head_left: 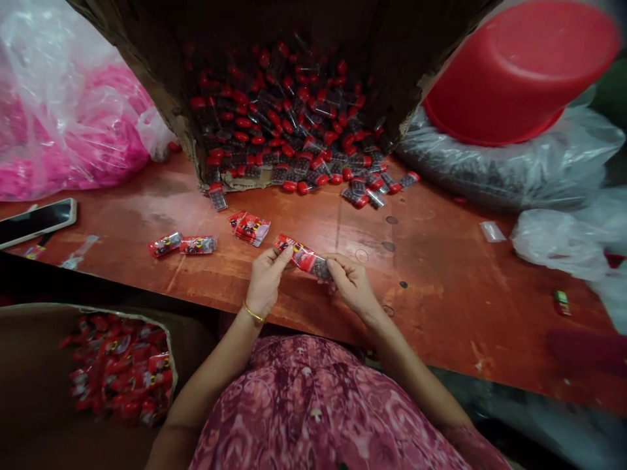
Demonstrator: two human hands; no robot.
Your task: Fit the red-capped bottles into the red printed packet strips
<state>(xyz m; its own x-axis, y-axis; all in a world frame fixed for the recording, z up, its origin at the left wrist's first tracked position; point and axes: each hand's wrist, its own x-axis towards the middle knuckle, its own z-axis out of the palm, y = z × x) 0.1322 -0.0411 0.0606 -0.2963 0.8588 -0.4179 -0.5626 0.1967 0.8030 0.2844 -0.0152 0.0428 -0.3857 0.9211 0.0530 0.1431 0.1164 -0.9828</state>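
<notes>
A purple patterned garment (306, 405) is found nearest the camera. Beyond it, one red printed sleeve (304, 256) is held between the hands over the table (441, 261), with one dark-filled container (321, 267) at its right end; the shared long axis is directed from far left to near right. The sleeve is pinched between thumb and fingers of the left hand (266, 279); the container's outer end is pinched by the right hand (353, 286), the nearer to it. Two filled packs (198, 245) are counted at left, with one pile of flat sleeves (251, 228), number indeterminable; one phone (39, 219); one red tub (509, 72). Containers heaped at the far carton (189, 140) cannot be counted.
</notes>
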